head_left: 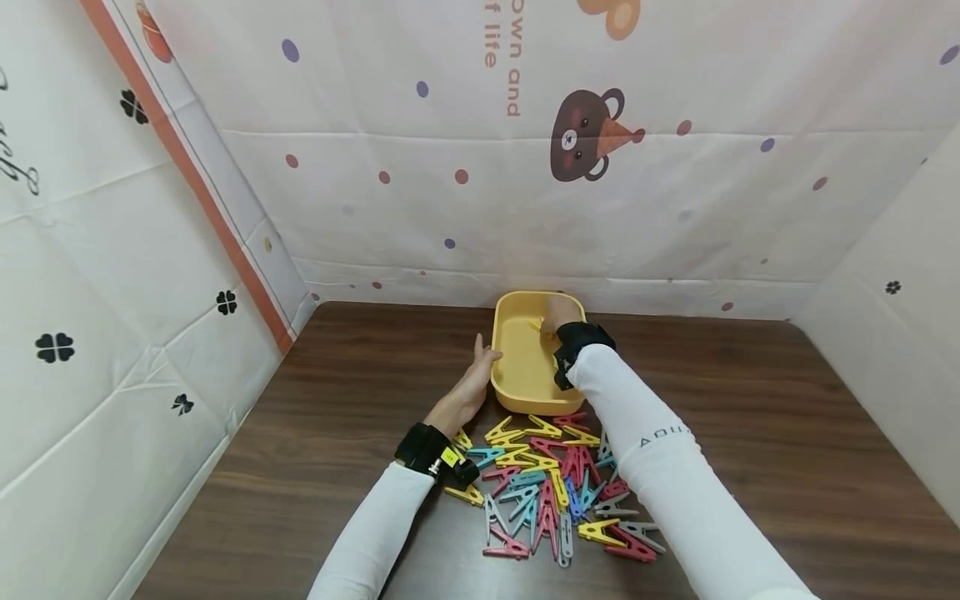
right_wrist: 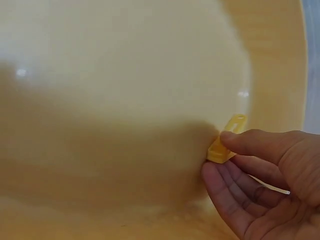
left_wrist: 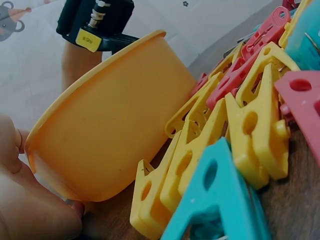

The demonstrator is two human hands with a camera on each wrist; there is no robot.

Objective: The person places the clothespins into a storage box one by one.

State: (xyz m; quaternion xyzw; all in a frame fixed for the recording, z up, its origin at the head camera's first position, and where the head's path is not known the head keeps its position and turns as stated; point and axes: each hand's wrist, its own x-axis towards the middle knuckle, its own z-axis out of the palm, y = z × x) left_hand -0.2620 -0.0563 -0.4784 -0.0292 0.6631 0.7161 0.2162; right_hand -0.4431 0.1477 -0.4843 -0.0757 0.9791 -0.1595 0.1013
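Inside the yellow plastic basin (head_left: 527, 367), my right hand (head_left: 561, 314) reaches to the far right part. Between thumb and fingers it pinches a yellow clothespin (right_wrist: 227, 140), low over the basin's floor. My left hand (head_left: 472, 379) is at the basin's left side with its fingers extended, and the left wrist view shows it against the basin's outer wall (left_wrist: 115, 120). In front of the basin lies a loose pile of clothespins in yellow, pink, blue, teal and grey, among them a teal clothespin (left_wrist: 215, 190) close to the left wrist.
The basin stands on a dark wooden table (head_left: 360, 358), near its back edge. A white printed cloth (head_left: 450, 192) hangs behind, and more cloth covers both sides. The clothespin pile reaches from the basin's front toward the table's near side, between the two forearms.
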